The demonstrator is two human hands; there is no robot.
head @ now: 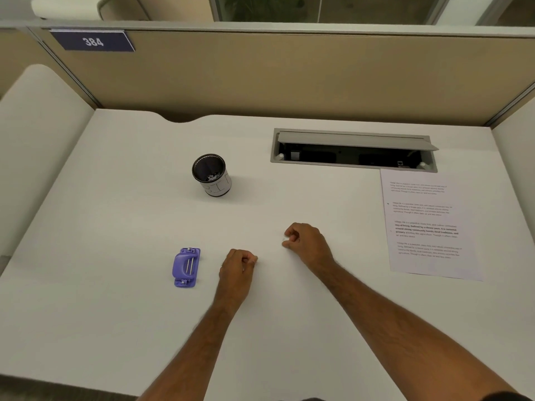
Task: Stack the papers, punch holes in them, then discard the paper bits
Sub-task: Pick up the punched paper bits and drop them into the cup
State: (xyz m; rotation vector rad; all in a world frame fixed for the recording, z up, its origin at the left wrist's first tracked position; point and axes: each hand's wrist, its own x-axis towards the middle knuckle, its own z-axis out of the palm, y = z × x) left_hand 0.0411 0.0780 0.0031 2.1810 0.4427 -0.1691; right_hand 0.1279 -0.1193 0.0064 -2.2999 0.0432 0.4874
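A purple hole punch lies on the white desk, left of my hands. My left hand rests on the desk just right of the punch, fingers pinched together at the tips. My right hand sits a little farther right and back, thumb and forefinger pinched over a tiny white speck on the desk. Whether either pinch holds paper bits is too small to tell. The stack of printed papers lies flat at the right. A small cup with white paper bits inside stands behind the hands.
An open cable tray is sunk into the desk at the back right, touching the papers' top edge. A beige partition with a sign "384" closes the back. Desk edges run along the left and the near side.
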